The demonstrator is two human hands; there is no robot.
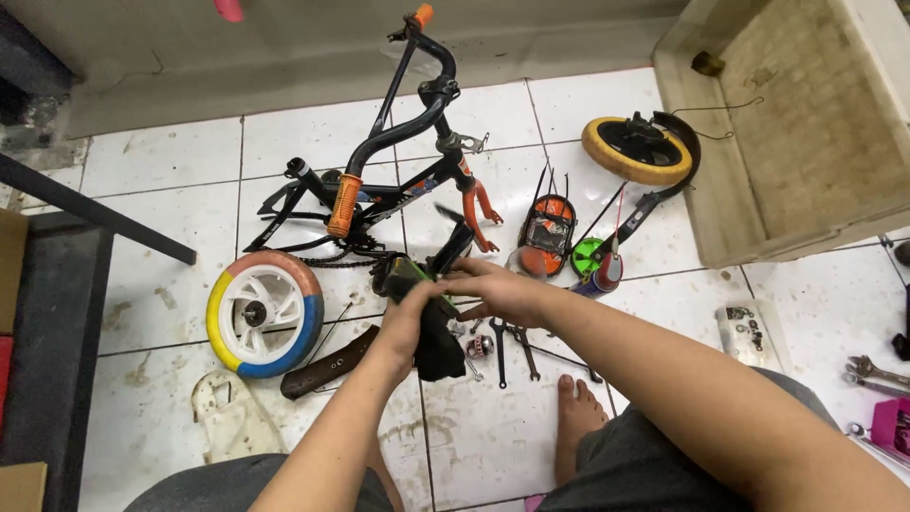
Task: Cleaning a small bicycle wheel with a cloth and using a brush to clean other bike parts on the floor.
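Black bicycle saddle (438, 346) with green part, tilted, above white tiled floor

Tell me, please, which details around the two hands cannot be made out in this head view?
- Black saddle: its shape is largely covered by the left hand and right hand.
- Small metal part on the tiles: too small to identify.
- Pink box: cut off by the right edge.
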